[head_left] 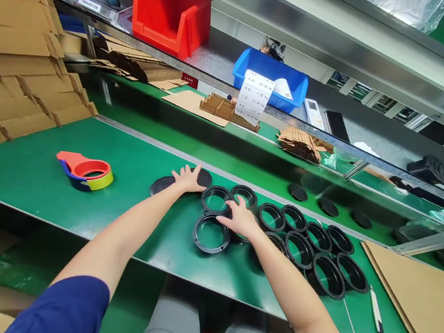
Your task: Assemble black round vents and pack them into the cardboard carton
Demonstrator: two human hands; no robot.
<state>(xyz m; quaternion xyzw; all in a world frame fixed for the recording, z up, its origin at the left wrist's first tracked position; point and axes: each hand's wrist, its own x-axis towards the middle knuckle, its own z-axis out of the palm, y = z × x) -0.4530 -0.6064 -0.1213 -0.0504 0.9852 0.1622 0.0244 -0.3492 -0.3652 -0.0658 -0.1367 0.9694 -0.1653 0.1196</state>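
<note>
My left hand point(188, 178) lies with spread fingers over two black round discs at the back edge of the green table, one on the left point(161, 185) and one on the right point(204, 178). Beside it stand several open black rings. My right hand point(242, 220) reaches in among them, its thumb and fingers apart. Its fingertips are close to the back-left ring point(215, 211) and the front-left ring point(209, 248); whether they touch is unclear. Part of another ring is hidden below this hand. More black rings point(299, 249) stand close together to the right.
A tape dispenser point(88, 172) lies left on the green table point(30, 178). Stacked cardboard point(12, 43) rises at the far left. A white-handled cutter point(376, 309) and flat cardboard point(417, 304) lie right. Above, a shelf carries a red bin point(196, 25) and a blue bin point(242, 64).
</note>
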